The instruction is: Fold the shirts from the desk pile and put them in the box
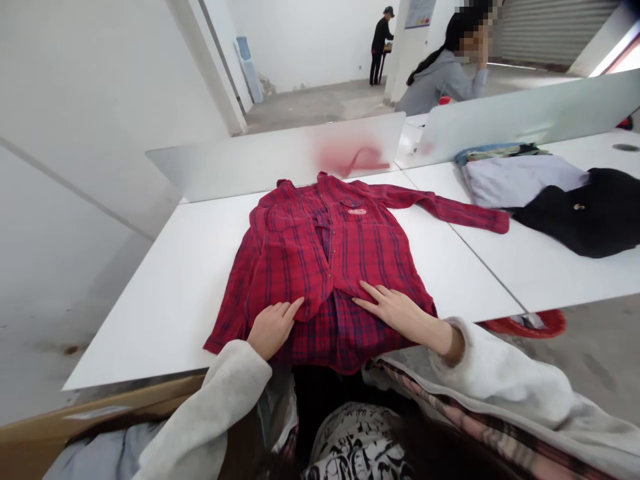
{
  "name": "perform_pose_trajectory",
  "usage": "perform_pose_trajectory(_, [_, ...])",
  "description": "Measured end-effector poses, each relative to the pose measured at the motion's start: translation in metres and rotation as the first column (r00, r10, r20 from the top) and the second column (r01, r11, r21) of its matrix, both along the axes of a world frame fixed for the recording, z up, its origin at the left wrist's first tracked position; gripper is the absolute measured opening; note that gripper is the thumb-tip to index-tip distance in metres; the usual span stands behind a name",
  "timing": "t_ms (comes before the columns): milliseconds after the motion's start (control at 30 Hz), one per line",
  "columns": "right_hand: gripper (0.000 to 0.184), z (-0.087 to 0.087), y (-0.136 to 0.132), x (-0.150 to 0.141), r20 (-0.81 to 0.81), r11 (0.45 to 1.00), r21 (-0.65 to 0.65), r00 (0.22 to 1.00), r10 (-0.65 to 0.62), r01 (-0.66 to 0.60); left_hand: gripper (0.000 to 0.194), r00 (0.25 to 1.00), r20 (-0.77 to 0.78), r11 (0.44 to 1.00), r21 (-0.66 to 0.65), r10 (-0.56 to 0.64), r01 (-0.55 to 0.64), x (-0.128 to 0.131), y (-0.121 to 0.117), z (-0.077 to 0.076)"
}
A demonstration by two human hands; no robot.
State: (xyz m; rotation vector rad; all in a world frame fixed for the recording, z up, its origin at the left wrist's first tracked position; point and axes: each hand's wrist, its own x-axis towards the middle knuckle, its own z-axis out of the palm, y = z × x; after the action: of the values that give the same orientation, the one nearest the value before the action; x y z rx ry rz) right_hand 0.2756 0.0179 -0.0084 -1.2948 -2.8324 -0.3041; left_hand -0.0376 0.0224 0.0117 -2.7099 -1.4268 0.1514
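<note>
One plaid shirt (370, 247) under both your left hand (273, 327) and right hand (395, 310)
Right's fingers spread apart; can't tell left's grip tbh.

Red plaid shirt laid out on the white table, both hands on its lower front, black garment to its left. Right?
One error: the black garment lies to the right of the red plaid shirt, not left; the head view shows it. The rest stands: shirt laid out on the white table, left hand and right hand on its lower front.

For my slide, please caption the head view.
A red plaid shirt spread on a white table, left hand and right hand on its lower front.
</note>
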Motion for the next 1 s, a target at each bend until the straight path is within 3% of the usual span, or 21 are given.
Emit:
perform_pose_trajectory(67, [0.04, 0.001, 0.003, 0.002, -0.03, 1.0, 0.017, 1.0, 0.001, 0.0, 0.051, 1.0, 0.011, 0.998, 0.065, 0.003, -0.004, 0.004, 0.005, 0.0])
perform_pose_trajectory(133, [0.027, 0.004, 0.005, 0.001, -0.107, 1.0, 0.021, 0.994, 0.006, -0.004, 0.054, 0.993, 0.033, 0.989, 0.099, -0.115, 0.111, 0.01, 0.008, -0.004])
perform_pose_trajectory(200, [0.027, 0.008, 0.006, -0.001, -0.234, 0.999, 0.007, 0.971, -0.039, 0.041, 0.053, 0.975, 0.051, 0.976, 0.052, -0.216, 0.213, 0.016, 0.009, -0.01])
perform_pose_trajectory(267, [0.036, 0.01, 0.007, -0.003, -0.371, 0.99, -0.028, 0.918, -0.136, 0.135, 0.045, 0.979, 0.101, 0.981, -0.054, -0.178, 0.184, 0.022, 0.011, -0.016])
perform_pose_trajectory(333, [0.041, 0.013, 0.008, -0.002, -0.485, 0.974, -0.076, 0.846, -0.221, 0.212, 0.036, 0.967, 0.255, 0.988, -0.149, -0.01, 0.05, 0.025, 0.014, -0.019])
perform_pose_trajectory(400, [0.042, 0.018, 0.009, 0.001, -0.575, 0.965, -0.127, 0.775, -0.261, 0.23, 0.03, 0.852, 0.488, 0.969, -0.234, 0.189, -0.08, 0.025, 0.019, -0.018])
perform_pose_trajectory(467, [0.043, 0.025, 0.007, 0.003, -0.654, 0.96, -0.187, 0.703, -0.279, 0.207, 0.034, 0.641, 0.691, 0.938, -0.31, 0.334, -0.156, 0.025, 0.022, -0.013])
perform_pose_trajectory(533, [0.044, 0.033, 0.004, 0.004, -0.716, 0.958, -0.244, 0.638, -0.284, 0.152, 0.043, 0.447, 0.788, 0.906, -0.371, 0.424, -0.205, 0.022, 0.023, -0.007])
perform_pose_trajectory(600, [0.045, 0.039, -0.001, 0.005, -0.752, 0.96, -0.279, 0.613, -0.24, 0.034, 0.054, 0.356, 0.797, 0.872, -0.429, 0.488, -0.237, 0.018, 0.019, -0.001])
perform_pose_trajectory(633, [0.045, 0.041, -0.004, 0.005, -0.757, 0.957, -0.288, 0.623, -0.198, -0.046, 0.06, 0.357, 0.783, 0.86, -0.443, 0.509, -0.253, 0.016, 0.016, 0.003])
perform_pose_trajectory(700, [0.044, 0.043, -0.012, 0.005, -0.723, 0.928, -0.319, 0.682, -0.106, -0.194, 0.066, 0.477, 0.741, 0.88, -0.424, 0.473, -0.215, 0.011, 0.007, 0.01])
perform_pose_trajectory(767, [0.043, 0.046, -0.02, 0.006, -0.622, 0.882, -0.373, 0.783, -0.008, -0.288, 0.063, 0.691, 0.657, 0.927, -0.372, 0.301, -0.049, 0.009, -0.001, 0.018])
perform_pose_trajectory(833, [0.045, 0.054, -0.026, 0.008, -0.469, 0.833, -0.419, 0.872, 0.142, -0.361, 0.053, 0.859, 0.509, 0.916, -0.368, 0.054, 0.161, 0.009, -0.009, 0.024])
perform_pose_trajectory(900, [0.048, 0.069, -0.024, 0.008, -0.331, 0.797, -0.431, 0.896, 0.297, -0.423, 0.049, 0.924, 0.365, 0.883, -0.389, -0.113, 0.262, 0.01, -0.014, 0.029])
perform_pose_trajectory(1000, [0.043, 0.098, 0.011, -0.005, -0.263, 0.827, -0.353, 0.895, 0.361, -0.438, 0.051, 0.957, 0.25, 0.905, -0.357, -0.147, 0.232, 0.007, -0.013, 0.033])
